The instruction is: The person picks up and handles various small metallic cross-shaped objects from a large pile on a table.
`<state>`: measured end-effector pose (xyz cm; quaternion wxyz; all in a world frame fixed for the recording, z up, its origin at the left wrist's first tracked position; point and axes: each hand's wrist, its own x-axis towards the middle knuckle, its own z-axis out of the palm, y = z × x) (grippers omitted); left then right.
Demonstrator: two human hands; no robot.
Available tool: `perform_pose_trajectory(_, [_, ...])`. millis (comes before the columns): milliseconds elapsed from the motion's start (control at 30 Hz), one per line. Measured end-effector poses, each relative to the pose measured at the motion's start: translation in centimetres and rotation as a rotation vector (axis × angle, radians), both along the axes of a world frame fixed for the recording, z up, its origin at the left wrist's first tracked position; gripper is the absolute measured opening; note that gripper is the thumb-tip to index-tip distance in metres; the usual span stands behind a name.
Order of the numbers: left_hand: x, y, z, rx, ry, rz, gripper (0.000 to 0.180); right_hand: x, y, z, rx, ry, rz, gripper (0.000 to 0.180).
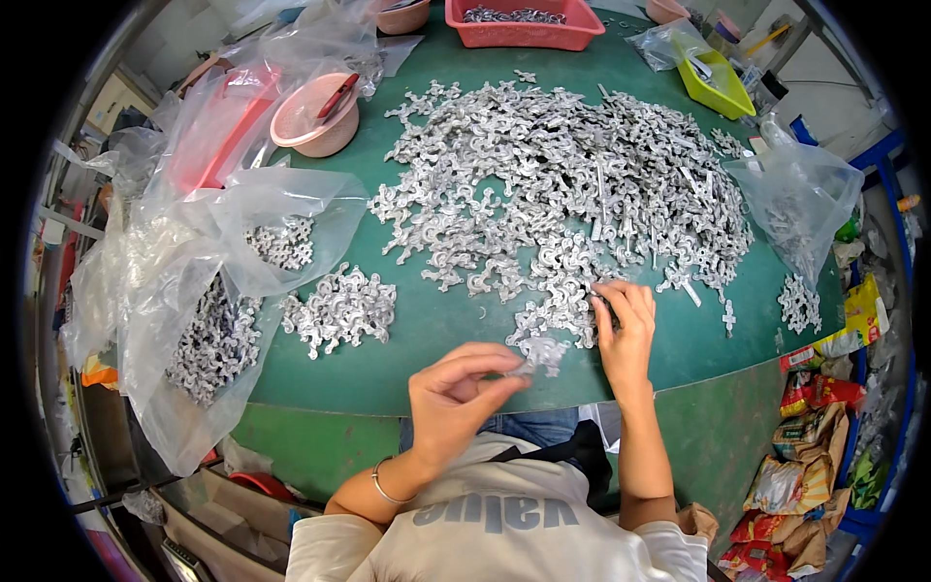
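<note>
A wide heap of small silvery metal parts (572, 155), knobbly and cross-like in outline, covers the middle of the green table (436, 373). My left hand (456, 398) is over the near edge of the table, thumb and fingers pinched together. At its fingertips is a small silver metal part (545, 353), smeared by motion. My right hand (628, 325) reaches to the heap's near tip, its thumb and forefinger closed together. Whatever they pinch is mostly hidden. Left of my hands lies a smaller pile of the same parts (341, 310).
Clear plastic bags (208, 291) holding parts lie at the left, beside a pink bowl (315, 116) with a red-handled tool. A red tray (524, 27) and a yellow-green basket (713, 82) stand at the back. Another bag (800, 199) rests at the right.
</note>
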<state>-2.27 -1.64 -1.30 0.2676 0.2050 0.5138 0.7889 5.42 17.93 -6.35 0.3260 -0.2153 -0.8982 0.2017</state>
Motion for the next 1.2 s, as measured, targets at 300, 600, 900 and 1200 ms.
perform_pose_trajectory(300, [0.7, 0.6, 1.5, 0.031, 0.067, -0.119, 0.017, 0.3, -0.1, 0.2, 0.041, -0.006, -0.031, 0.012])
perform_pose_trajectory(600, [1.7, 0.4, 2.8, 0.056, 0.098, -0.134, 0.018, 3.7, -5.4, 6.8, -1.047, 0.312, 0.411, 0.024])
perform_pose_trajectory(900, [3.6, 0.8, 2.9, 0.106, 0.165, -0.164, 0.023, 4.3, -5.8, 8.0, -1.531, 0.373, 0.538, 0.021])
perform_pose_trajectory(1200, [3.8, 0.9, 2.3, 0.119, 0.253, -0.177, 0.024, 4.1, -6.1, 8.2, -1.603, 0.400, 0.554, 0.019])
